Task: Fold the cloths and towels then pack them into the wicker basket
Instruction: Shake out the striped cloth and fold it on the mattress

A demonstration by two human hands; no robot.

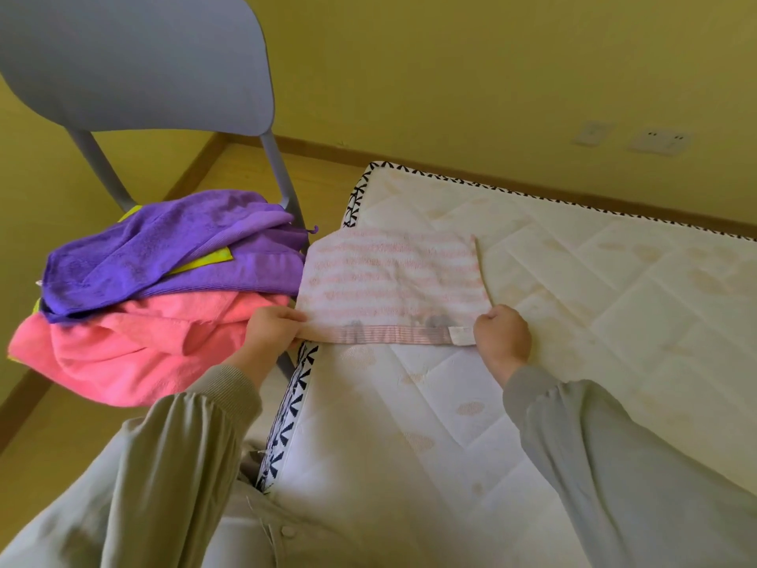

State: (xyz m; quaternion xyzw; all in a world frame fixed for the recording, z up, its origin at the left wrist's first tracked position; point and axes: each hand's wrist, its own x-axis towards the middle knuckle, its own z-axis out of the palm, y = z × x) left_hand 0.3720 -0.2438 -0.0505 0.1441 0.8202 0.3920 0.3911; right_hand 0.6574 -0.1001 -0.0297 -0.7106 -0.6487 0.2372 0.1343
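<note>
We pinch the near corners of the pink striped towel (393, 276) with our left hand (272, 327) and right hand (503, 334), keeping its hem taut and flat on the mattress (573, 321) for a square fold. The purple towel (164, 248) and pink cloth (135, 346) wait heaped on the chair (135, 63) beside us; no wicker basket is in view.

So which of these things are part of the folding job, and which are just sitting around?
Part of the job: striped towel, gripped at its near edge by the left hand and right hand; purple towel, pink towel, yellow cloth.
Just there: chair, mattress, wall sockets.
</note>
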